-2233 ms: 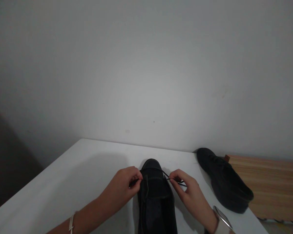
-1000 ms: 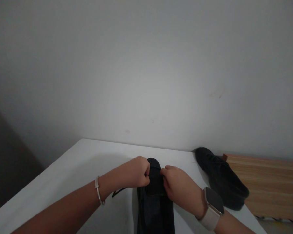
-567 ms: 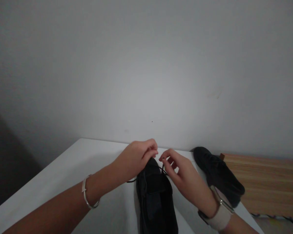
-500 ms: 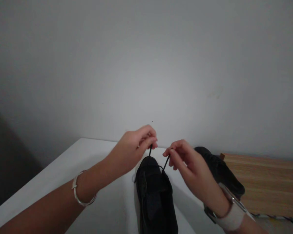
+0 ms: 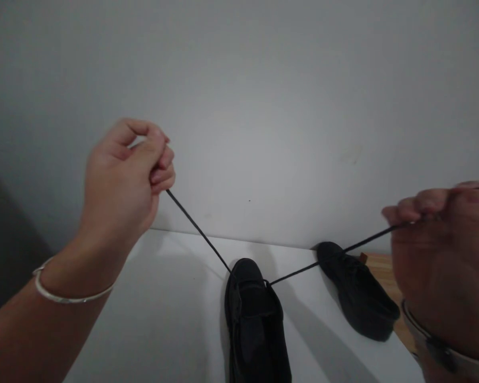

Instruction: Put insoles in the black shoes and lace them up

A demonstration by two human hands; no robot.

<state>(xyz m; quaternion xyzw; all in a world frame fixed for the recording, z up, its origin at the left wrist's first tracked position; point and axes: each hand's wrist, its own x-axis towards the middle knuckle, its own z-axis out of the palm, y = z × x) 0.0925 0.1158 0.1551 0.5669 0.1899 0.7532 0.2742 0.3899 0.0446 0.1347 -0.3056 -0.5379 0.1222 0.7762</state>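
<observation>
the left hand, a thin bangle on its wrist, is raised high over the left of the bench. its grip is closed tight on one end of the lace, pinched between thumb and curled fingers. from there the lace runs taut, down and right, to the toe end of the shoe. the shoe lies flat on the bench in the middle, toe toward the wall. the lace passes through the front eyelets and climbs out again to the right, just as taut. it crosses in front of a second shoe, which lies apart from the first near the bench's far right corner, beside a wooden board. the right hand, close to the camera and blurred, has its grip closed on the other end. a strap shows at its wrist.

as a judgement, the step in hand is drawing the lace even through the lowest eyelets, both ends lifted out in a wide v. a next move calls for matched ends and a steady shoe. nothing holds the shoe down, so an uneven pull could drag or tip it.
</observation>
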